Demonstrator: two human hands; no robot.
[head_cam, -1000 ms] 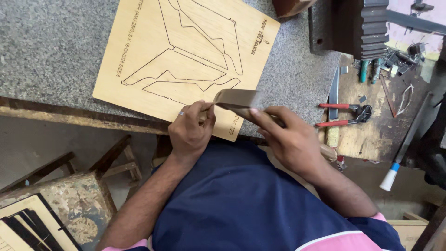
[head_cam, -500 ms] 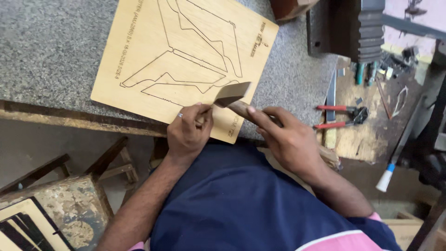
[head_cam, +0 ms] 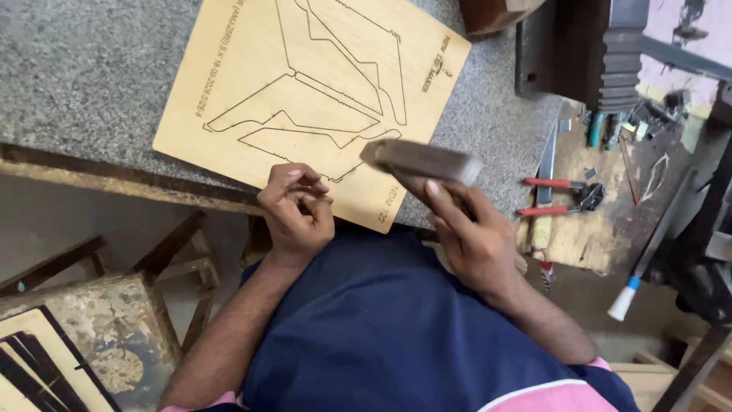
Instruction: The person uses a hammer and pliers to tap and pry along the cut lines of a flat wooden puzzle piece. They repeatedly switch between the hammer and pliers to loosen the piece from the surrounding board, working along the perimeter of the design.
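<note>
Lower left of frame, a worn stool (head_cam: 99, 336) stands idle; centre, your left hand (head_cam: 299, 210) is curled at the near edge of the plywood die board (head_cam: 305, 99), fingertips pinched as if to steady something small, though what cannot be told; right of centre, your right hand (head_cam: 469, 229) grips a blurred hammer (head_cam: 422, 160) above the board; red-handled pliers (head_cam: 560, 197) lie at the right.

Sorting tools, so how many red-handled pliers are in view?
1: the red-handled pliers lie on the worn wooden bench right of the grey stone slab; clutter behind may hide others.
</note>
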